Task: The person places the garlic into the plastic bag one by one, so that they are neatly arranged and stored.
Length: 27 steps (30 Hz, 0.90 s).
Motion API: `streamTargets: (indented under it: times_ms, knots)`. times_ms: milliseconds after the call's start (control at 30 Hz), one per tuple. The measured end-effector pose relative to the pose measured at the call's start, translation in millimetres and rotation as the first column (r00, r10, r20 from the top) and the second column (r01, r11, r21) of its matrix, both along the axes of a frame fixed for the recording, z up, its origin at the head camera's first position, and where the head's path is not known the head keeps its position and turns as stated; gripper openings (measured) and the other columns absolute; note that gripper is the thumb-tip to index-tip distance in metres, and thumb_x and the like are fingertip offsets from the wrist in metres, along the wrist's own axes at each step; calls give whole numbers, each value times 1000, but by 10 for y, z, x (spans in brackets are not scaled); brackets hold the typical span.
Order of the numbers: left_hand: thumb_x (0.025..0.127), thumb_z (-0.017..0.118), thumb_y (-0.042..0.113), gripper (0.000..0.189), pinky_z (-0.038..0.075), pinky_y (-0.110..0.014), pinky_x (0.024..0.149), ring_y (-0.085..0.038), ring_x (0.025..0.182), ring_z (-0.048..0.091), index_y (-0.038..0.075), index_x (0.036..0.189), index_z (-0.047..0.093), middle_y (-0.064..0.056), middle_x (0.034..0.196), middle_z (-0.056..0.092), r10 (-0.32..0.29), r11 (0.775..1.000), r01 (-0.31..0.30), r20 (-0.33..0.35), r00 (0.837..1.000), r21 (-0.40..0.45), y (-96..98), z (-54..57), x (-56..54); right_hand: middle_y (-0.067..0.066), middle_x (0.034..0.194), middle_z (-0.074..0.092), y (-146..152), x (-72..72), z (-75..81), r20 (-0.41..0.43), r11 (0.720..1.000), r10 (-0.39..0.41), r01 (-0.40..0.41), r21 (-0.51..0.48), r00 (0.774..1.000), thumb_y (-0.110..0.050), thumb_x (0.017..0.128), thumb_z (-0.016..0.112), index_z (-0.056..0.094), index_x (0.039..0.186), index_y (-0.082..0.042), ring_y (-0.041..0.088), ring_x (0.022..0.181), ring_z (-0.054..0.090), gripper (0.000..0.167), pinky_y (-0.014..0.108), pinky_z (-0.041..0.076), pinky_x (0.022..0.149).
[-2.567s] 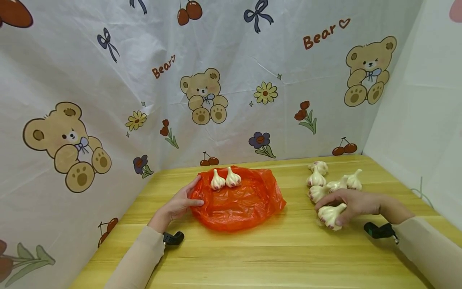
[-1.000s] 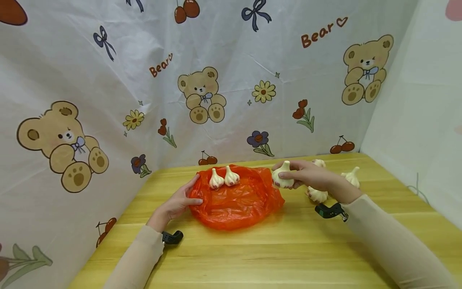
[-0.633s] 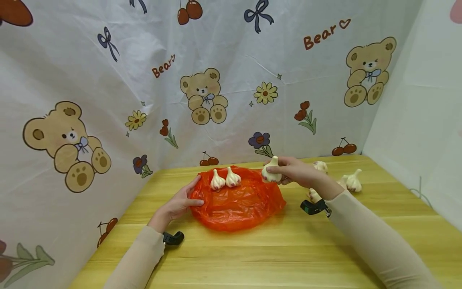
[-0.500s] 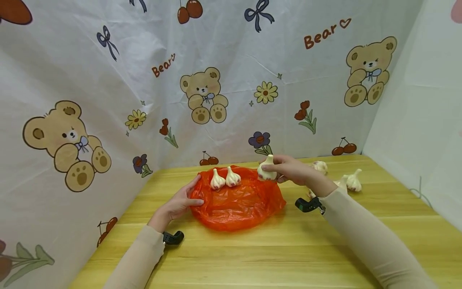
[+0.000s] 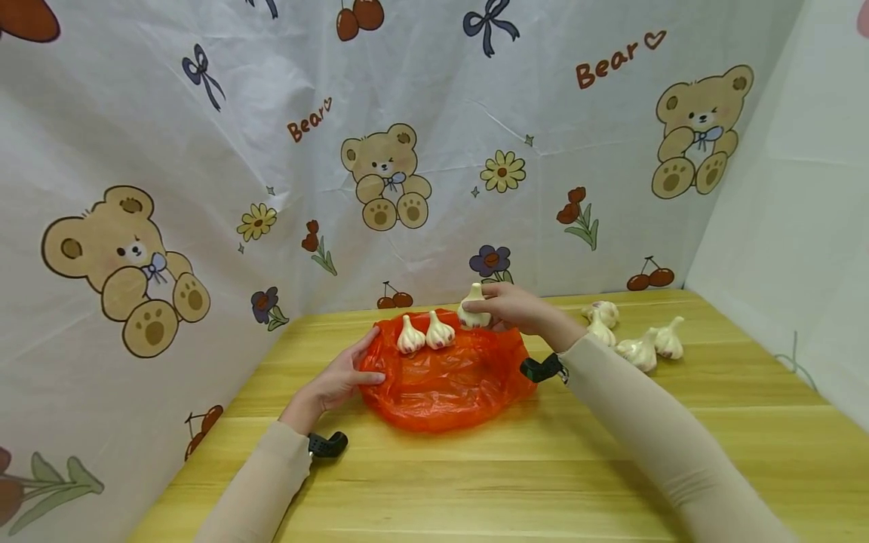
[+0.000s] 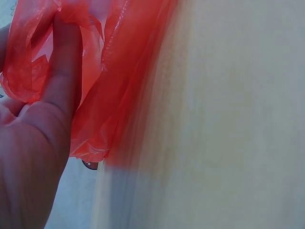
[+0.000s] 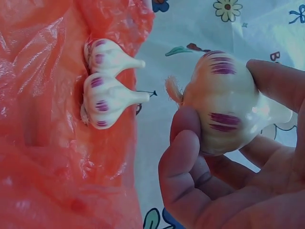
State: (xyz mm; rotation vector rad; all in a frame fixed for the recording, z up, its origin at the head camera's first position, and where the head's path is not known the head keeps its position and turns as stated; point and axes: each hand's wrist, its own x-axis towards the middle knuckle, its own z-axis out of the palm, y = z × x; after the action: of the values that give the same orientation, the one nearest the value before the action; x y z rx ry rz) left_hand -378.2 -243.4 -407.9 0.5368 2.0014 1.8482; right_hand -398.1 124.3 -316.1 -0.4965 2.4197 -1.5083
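Note:
A red plastic bag (image 5: 441, 392) lies spread with its mouth up, and two garlic bulbs (image 5: 410, 335) stand side by side toward its back. My left hand (image 5: 336, 377) grips the bag's left edge, thumb over the rim; in the left wrist view red film (image 6: 119, 62) folds around the thumb, and some fingers are hidden. Between thumb and fingertips my right hand (image 5: 519, 308) holds another garlic bulb (image 5: 474, 308) upright above the bag's back right rim. In the right wrist view this garlic bulb (image 7: 224, 105) shows purple streaks and a root tuft, level with the pair.
Several more garlic bulbs (image 5: 638, 351) lie grouped on the right of the wooden table (image 5: 421, 483), partly behind the right sleeve. A white cloth printed with bears (image 5: 390, 181) hangs behind the table's back edge. A thin cord (image 5: 794, 358) shows at the right.
My right hand has picked up a garlic bulb from the group at right and carried it left, over the bag. My left hand has stayed on the bag's edge.

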Motion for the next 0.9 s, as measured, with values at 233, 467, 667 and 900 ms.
streamTargets:
  times_ms: [233,467,667,900]
  knots:
    - [92,67,-10,106,57,-38,103,-39,152,30,29,167,4,-6,175,2,-15,1000,15,10,1000,26,-3,8,3,6,98,64,-185,-196,-80,52,1000,-27,27,1,998,-31,100,69,59,130,-4,18,74,57,42,25,57,67]
    - [92,67,-9,106,56,-37,104,-40,153,28,25,168,2,-9,175,0,-23,999,22,4,1000,28,8,14,21,6,100,64,-261,-318,-173,72,999,-48,48,11,996,-25,100,68,61,127,-2,17,77,59,36,28,58,69]
    - [91,67,-10,106,56,-38,103,-43,154,26,25,167,2,-8,175,0,-23,999,23,11,1000,35,18,17,32,7,93,64,-276,-391,-264,57,996,-68,64,60,996,-23,99,69,65,117,-1,19,75,58,28,35,59,75]
    - [91,68,-9,106,55,-39,104,-44,155,22,26,167,2,-8,175,-1,-23,999,23,11,1000,35,15,19,28,4,86,59,-274,-455,-369,95,992,-77,67,105,993,-21,99,69,62,107,-2,18,73,55,22,28,57,68]
